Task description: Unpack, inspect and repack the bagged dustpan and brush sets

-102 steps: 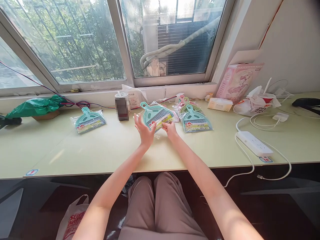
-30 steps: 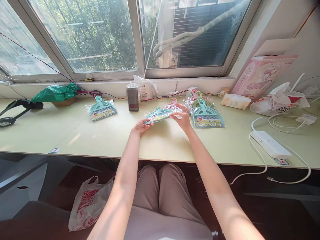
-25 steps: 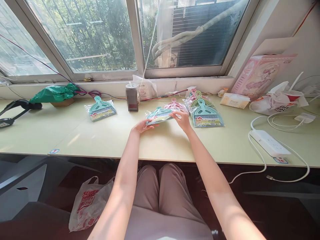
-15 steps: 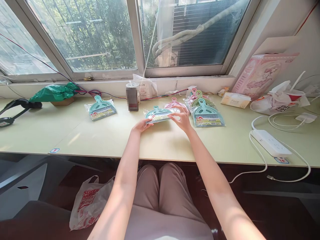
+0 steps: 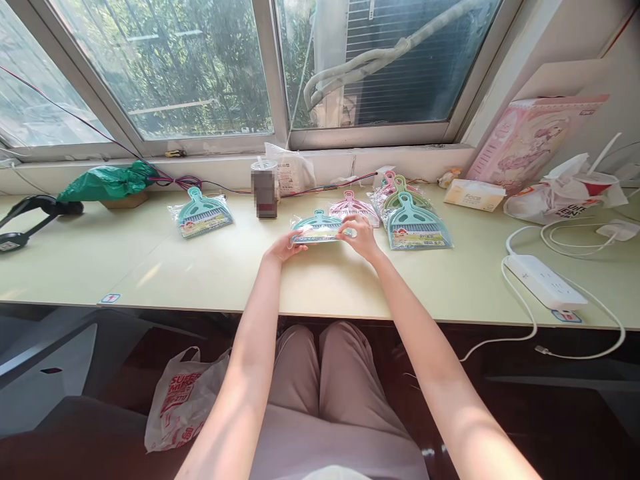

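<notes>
Left hand (image 5: 284, 247) and right hand (image 5: 361, 235) pinch opposite edges of a bagged teal mini dustpan set (image 5: 317, 228), keeping it flat just above the surface (image 5: 200, 273). A pink set (image 5: 353, 208) lies just behind it (further bagged sets (image 5: 416, 228) stacked at right).

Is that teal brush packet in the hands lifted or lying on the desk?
Cannot tell: both hands grip the teal packet low at the desk.

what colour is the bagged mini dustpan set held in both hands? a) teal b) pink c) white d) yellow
a: the left hand and right hand grip the two ends of a teal dustpan set in a clear bag just above the table; a pink set lies behind it.
</notes>
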`<action>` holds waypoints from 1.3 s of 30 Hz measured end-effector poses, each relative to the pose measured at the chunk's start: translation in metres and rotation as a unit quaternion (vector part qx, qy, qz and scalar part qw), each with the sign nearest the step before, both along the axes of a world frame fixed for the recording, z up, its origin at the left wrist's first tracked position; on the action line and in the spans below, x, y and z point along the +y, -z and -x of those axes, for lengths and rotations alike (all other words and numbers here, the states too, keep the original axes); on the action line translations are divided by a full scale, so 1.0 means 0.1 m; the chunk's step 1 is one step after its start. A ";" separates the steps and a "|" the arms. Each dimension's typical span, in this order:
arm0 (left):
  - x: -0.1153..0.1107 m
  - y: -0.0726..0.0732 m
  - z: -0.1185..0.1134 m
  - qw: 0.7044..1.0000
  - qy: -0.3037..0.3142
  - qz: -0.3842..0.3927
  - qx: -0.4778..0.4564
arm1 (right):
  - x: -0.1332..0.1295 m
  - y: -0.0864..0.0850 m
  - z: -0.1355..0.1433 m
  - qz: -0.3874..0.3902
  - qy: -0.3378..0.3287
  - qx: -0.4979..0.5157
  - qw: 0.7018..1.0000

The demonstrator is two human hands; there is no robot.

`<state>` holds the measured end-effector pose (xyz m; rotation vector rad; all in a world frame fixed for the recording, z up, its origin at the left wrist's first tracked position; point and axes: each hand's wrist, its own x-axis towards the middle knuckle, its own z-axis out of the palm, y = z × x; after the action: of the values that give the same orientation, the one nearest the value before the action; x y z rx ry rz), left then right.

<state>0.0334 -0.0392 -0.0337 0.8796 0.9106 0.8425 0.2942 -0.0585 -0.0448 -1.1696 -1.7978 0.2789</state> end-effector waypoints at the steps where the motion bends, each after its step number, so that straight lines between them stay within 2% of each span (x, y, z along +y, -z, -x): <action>1: -0.01 0.00 0.00 1.000 0.009 -0.003 0.001 | 0.01 0.01 0.01 0.005 -0.012 0.017 1.000; 6: -0.04 0.00 -0.04 0.999 0.016 -0.031 -0.004 | 0.10 0.09 0.08 0.009 -0.050 0.110 0.993; 14: -0.06 0.03 -0.11 0.994 -0.009 -0.112 -0.013 | 0.07 0.10 0.13 -0.053 0.021 0.152 0.987; 16: -0.06 0.03 -0.11 0.991 -0.010 -0.136 -0.016 | 0.05 0.09 0.13 -0.026 0.012 0.179 0.983; 18: -0.06 0.03 -0.09 0.990 -0.012 -0.143 -0.014 | 0.05 0.09 0.14 0.041 -0.028 0.220 0.974; 21: -0.07 0.01 -0.08 0.990 -0.023 -0.139 -0.007 | 0.09 0.13 0.14 0.150 -0.092 0.308 0.935; 23: -0.09 -0.02 -0.09 0.989 -0.014 -0.147 -0.007 | 0.14 0.18 0.12 0.186 -0.084 0.353 0.913; 26: -0.15 -0.08 -0.14 0.982 0.027 -0.184 -0.019 | 0.23 0.26 0.07 0.205 -0.023 0.383 0.900; 28: -0.19 -0.12 -0.20 0.973 0.048 -0.224 -0.003 | 0.27 0.29 0.03 0.212 0.007 0.397 0.893; 31: -0.25 -0.14 -0.30 0.951 0.057 -0.291 0.085 | 0.31 0.31 0.01 0.220 0.036 0.432 0.874; 36: -0.28 -0.07 -0.40 0.875 0.005 -0.428 0.225 | 0.34 0.34 0.01 0.210 0.065 0.478 0.851; 39: -0.28 -0.06 -0.45 0.855 -0.036 -0.437 0.276 | 0.36 0.36 0.00 0.198 0.054 0.467 0.860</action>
<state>0.0781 -0.0670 -0.0278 1.9694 1.0536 1.1131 0.2940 -0.0224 -0.0808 -1.1088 -0.8213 0.9973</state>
